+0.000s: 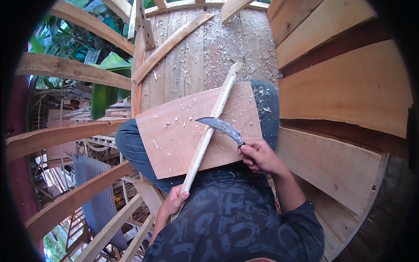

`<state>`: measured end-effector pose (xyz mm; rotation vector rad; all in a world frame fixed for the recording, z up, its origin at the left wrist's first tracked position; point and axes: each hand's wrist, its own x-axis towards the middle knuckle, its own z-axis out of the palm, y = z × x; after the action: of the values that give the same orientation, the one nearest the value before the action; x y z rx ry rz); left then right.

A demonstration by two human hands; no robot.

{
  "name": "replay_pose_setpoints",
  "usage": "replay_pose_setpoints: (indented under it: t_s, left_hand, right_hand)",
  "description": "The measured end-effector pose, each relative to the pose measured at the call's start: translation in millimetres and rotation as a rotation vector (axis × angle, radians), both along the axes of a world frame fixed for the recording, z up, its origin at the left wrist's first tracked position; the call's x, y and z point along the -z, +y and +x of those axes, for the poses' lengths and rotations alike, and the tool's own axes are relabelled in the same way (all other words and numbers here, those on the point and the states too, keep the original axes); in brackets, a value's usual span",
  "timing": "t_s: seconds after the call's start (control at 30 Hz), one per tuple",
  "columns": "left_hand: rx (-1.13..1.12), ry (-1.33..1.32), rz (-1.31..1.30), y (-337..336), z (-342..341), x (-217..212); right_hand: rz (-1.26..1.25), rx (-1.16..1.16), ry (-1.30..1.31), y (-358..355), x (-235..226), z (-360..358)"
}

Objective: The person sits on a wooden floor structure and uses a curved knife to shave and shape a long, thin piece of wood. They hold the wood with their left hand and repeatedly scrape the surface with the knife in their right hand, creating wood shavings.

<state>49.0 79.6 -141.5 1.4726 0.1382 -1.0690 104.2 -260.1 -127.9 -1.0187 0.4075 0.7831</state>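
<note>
A long pale wooden stick point(201, 147) slants across a flat wooden board point(170, 135) that rests over my crossed legs. My left hand point(176, 199) is closed round the stick's near end, close to my body. In my right hand point(258, 156) is the dark handle of a knife with a curved, worn blade point(226, 128). The blade lies across the stick near its middle, its tip pointing left; whether it bites into the wood I cannot tell. Small shavings are scattered on the board.
Ahead, the plank floor point(174, 56) is strewn with shavings, and a loose batten point(172, 47) lies slantwise on it. Wide planks point(345, 87) form a wall at my right. Open wooden rails point(74, 70) run along my left, with leaves point(107, 87) and corrugated sheeting point(94, 183) beyond.
</note>
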Motion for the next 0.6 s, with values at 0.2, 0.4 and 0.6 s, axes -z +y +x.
replay_pose_setpoints:
  t_s: [0.2, 0.4, 0.6]
  left_hand:
    - [0.022, -0.018, 0.026, 0, 0, 1]
    - [0.012, -0.037, 0.039, -5, 0, -4]
    - [0.036, -0.07, 0.072, -4, -1, -3]
  right_hand:
    - [-0.241, 0.132, -0.203, 25, -1, -12]
    - [-0.868, 0.235, -0.743, 27, 12, -12]
    - [0.12, -0.107, -0.008, -2, -15, -7]
